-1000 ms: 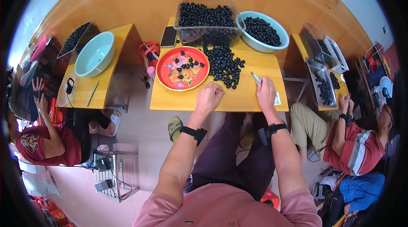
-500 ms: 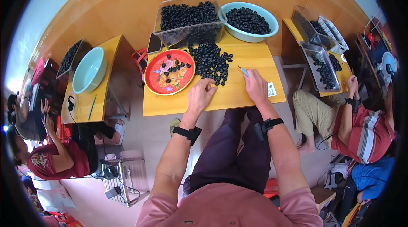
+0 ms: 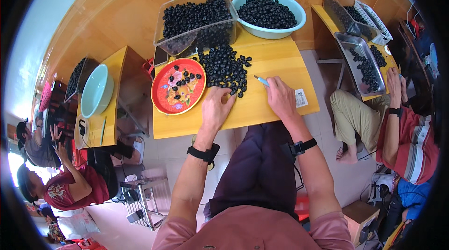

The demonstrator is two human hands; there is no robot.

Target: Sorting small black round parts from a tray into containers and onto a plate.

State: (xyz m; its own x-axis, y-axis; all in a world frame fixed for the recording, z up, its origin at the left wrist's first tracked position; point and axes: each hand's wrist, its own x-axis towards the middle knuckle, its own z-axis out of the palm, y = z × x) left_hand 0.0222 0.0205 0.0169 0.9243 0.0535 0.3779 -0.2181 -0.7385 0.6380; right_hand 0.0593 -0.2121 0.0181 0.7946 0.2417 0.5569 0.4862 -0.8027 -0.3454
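Observation:
My left hand (image 3: 216,108) rests at the near edge of a heap of small black round pieces (image 3: 223,66), several with a hole in the middle. Its thumb and forefinger close around one piece at the edge of the heap. In my right hand (image 3: 281,95), over the bare wood to the right, is a slim light-blue tool (image 3: 263,81) with a thin dark tip pointing left toward the heap. Left of the heap lies a red flowered round tray (image 3: 161,102) with several of the black pieces scattered on it.
Behind the heap stand a clear plastic bin (image 3: 199,39) and a pale-blue basin (image 3: 266,32), both full of black pieces. A white label (image 3: 300,98) lies on the yellow table (image 3: 196,126). People sit at side tables, with a steel tray (image 3: 374,91) right and another basin (image 3: 97,91) left.
The whole view has shifted and tilted slightly. My left hand stays by the heap's near edge. My right hand still holds the blue tool, its tip now turned more toward the heap.

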